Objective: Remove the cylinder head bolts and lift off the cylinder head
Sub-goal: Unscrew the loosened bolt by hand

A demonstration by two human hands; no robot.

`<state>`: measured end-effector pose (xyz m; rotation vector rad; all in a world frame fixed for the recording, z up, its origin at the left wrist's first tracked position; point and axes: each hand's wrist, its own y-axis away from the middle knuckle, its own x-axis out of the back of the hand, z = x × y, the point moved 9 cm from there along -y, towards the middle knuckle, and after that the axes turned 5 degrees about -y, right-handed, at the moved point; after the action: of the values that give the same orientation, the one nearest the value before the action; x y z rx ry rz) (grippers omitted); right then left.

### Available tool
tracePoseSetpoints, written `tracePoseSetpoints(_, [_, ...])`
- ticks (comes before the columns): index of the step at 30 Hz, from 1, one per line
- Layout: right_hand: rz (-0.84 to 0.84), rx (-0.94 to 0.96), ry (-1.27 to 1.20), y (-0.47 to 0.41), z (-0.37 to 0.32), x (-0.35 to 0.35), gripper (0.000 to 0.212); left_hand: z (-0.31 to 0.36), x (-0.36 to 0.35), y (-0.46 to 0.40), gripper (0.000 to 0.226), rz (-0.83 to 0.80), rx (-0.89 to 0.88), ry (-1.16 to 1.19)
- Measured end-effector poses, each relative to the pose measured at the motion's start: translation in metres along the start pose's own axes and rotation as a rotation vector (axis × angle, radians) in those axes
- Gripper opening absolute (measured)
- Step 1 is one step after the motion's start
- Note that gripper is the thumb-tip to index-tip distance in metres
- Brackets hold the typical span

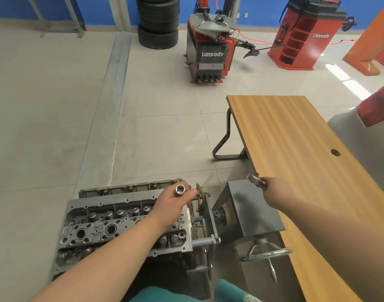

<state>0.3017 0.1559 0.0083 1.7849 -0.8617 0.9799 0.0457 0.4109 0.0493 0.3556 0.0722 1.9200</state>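
chromed steel socket (180,190), open hex mouth turned up toward the camera, is pinched in the curled fingers of the left hand (172,202). a grey metal tool (257,181), blurred and only its short upper end visible beyond the knuckles, is clenched in the right hand (276,190), held over the near edge of the wooden table (295,136). cylinder head (121,227), cast grey metal, is found directly beneath the left forearm, still seated on the engine, long axis running left to right toward the stand plate (206,214) and grey gearbox housing (250,208). the left hand is judged the nearer; the right is well apart, past the stand. head bolts cannot be told apart at this size.
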Motion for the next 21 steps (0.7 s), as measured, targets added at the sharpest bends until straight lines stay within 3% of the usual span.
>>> tracePoseSetpoints(5, [0.01,-0.127,-0.033,-0.023,0.057,-0.007,0.026,-0.001,-0.006,-0.001,0.04,0.122,0.061,-0.032])
tracePoseSetpoints(9, [0.047,-0.23,-0.124,-0.037,0.103,-0.018,0.03,0.004,-0.007,-0.004,0.032,0.229,0.073,0.006])
tracePoseSetpoints(11, [0.035,-0.265,-0.123,-0.044,0.13,-0.029,0.029,0.005,-0.007,-0.005,0.041,0.253,0.056,0.029])
tracePoseSetpoints(15, [0.003,-0.274,-0.137,-0.06,0.164,-0.05,0.022,0.012,-0.007,-0.004,0.056,0.309,0.017,0.036])
tracePoseSetpoints(21, [-0.017,-0.245,-0.157,-0.072,0.172,-0.067,0.02,0.006,-0.004,-0.003,0.047,0.351,0.051,0.02])
